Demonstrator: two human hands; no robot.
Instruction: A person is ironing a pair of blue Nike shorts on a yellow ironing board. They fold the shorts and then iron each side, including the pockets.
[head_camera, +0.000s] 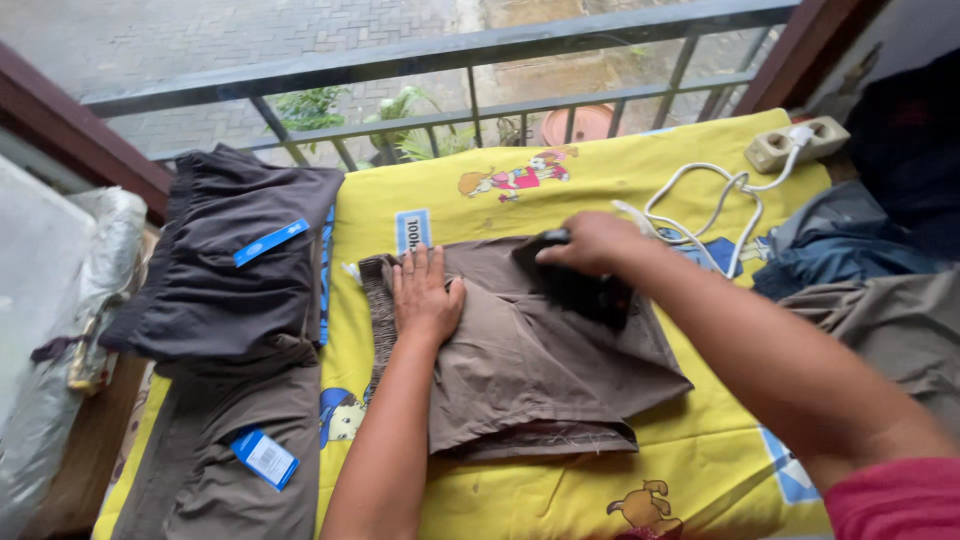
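A pair of brown shorts (540, 360) is spread flat near the middle of the yellow cartoon-printed sheet (690, 460) that covers the ironing surface, its gathered waistband (380, 310) turned toward the left edge. The left hand (425, 295) is laid palm down on the cloth just beside that waistband, the fingers stretched out and slightly apart, clamped on nothing. The right hand (590, 243) is closed over the handle of a dark iron (580, 285), the fingers wrapped together around it, and the iron's sole is set on the upper part of the shorts, toward the far edge of the sheet. A white cord (700, 200) is looped across the sheet's far right part and is plugged into a beige socket strip (797, 143) at the far right corner.

Along the left edge two more folded garments are stacked: a dark grey one (230, 280) at the far left corner with a blue tag (271, 242) on it, and a brown one (240, 440) nearer, which carries a blue-and-white tag (265, 458). Past the right edge a heap of blue and grey-brown clothes (860, 260) is piled. Beyond the far edge a metal railing (470, 60) is seen, with green plants (400, 120) and a terracotta pot (585, 125) behind it, and paved ground lower down
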